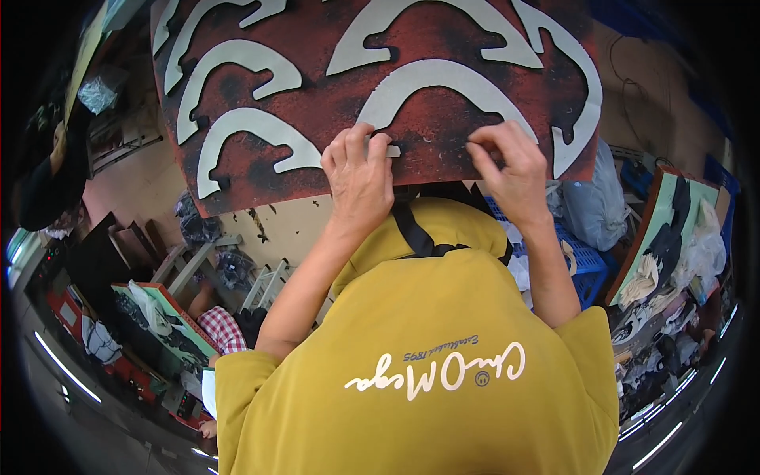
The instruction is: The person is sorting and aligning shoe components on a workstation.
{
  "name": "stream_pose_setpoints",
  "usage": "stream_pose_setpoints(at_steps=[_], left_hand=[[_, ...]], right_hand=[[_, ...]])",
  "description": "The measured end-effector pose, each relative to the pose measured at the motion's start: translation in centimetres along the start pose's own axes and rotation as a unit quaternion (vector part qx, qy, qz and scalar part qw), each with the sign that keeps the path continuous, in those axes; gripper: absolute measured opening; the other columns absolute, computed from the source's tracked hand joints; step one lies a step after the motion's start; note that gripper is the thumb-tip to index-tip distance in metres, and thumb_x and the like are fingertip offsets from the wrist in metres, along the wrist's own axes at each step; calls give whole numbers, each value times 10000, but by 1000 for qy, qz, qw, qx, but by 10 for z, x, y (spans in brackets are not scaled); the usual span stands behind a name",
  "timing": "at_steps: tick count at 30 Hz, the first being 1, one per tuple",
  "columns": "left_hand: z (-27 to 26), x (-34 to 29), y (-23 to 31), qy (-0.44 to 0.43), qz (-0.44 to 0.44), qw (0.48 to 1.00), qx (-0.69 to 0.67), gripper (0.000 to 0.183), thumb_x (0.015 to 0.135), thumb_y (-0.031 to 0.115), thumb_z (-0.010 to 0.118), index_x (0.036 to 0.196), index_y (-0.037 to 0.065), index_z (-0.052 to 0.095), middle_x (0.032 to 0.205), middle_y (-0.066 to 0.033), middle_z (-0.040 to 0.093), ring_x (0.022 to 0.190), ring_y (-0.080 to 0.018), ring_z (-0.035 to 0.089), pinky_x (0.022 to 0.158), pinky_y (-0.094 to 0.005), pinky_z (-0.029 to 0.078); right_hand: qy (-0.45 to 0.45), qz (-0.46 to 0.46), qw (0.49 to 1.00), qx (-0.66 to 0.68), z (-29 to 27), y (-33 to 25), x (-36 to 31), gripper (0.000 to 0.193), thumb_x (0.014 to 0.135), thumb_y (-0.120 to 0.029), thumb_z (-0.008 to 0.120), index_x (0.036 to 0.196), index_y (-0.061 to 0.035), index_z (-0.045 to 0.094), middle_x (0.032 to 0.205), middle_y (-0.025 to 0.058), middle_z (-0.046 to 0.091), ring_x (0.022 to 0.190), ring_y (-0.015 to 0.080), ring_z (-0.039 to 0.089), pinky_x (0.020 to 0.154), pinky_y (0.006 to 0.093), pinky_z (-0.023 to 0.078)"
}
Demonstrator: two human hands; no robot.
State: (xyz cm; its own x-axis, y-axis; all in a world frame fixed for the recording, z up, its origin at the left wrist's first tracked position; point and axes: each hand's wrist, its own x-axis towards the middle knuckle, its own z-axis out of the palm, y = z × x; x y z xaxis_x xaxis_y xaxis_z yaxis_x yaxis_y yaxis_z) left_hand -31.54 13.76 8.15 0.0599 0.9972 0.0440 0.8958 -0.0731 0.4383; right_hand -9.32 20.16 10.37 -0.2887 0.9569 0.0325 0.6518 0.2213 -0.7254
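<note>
In front of me a pale grey arch-shaped cut piece [443, 74] lies flat on a red board [431, 142] with dark blotches. My left hand [358, 172] is closed over the arch's left end, and its small tip shows beside my fingers. My right hand [513, 165] is near the arch's right end, its thumb and forefinger pinched together over the bare board inside the arch. Whatever is between those fingertips is too small to make out. The right wrist and palm hide part of the arch's right end.
Several similar arches, such as one on the left [252, 120] and one at the right edge [584, 75], lie on the board. Beyond its near right corner are a blue crate [584, 265] and a plastic bag [595, 206]. Cloth-covered tables [645, 237] stand farther right.
</note>
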Motion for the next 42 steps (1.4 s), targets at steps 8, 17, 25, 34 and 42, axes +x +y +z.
stream_pose_setpoints(at_steps=[8,17,25,34,42], left_hand=[[-1,4,2,-10,-12,1000,-3,371,774,97,685,1130,78,583,1253,-108,482,1200,-323,435,1005,-456,295],[-23,-6,3,13,-40,998,-52,464,748,38,666,1192,81,541,1285,-115,485,1187,-325,437,985,-446,307],[-10,-27,-11,64,-37,997,-15,345,774,-9,656,1098,90,589,1204,-89,539,1135,-303,482,940,-418,340],[-3,-19,-14,40,-31,999,16,295,799,20,645,1081,91,593,1189,-71,543,1120,-279,498,945,-407,335],[-5,-13,-12,30,-16,998,62,287,790,22,624,1066,96,592,1150,-58,542,1093,-265,503,953,-410,316]], right_hand=[[-234,121,954,144,-9,-12,-44,90,803,-32,708,882,-13,671,799,65,620,658,156,632,597,289,492],[-286,70,946,137,27,-25,-51,95,826,-106,697,864,-32,651,815,97,634,736,258,665,657,379,515],[-86,9,995,57,53,-44,-3,181,800,-189,770,837,-76,633,787,54,636,663,244,650,605,369,510],[-86,10,996,-4,71,-38,5,133,843,-171,720,800,-77,637,765,63,652,683,261,671,589,381,516],[-82,16,996,-8,72,-38,7,82,853,-146,690,891,-106,629,848,73,637,672,307,660,596,421,524]])
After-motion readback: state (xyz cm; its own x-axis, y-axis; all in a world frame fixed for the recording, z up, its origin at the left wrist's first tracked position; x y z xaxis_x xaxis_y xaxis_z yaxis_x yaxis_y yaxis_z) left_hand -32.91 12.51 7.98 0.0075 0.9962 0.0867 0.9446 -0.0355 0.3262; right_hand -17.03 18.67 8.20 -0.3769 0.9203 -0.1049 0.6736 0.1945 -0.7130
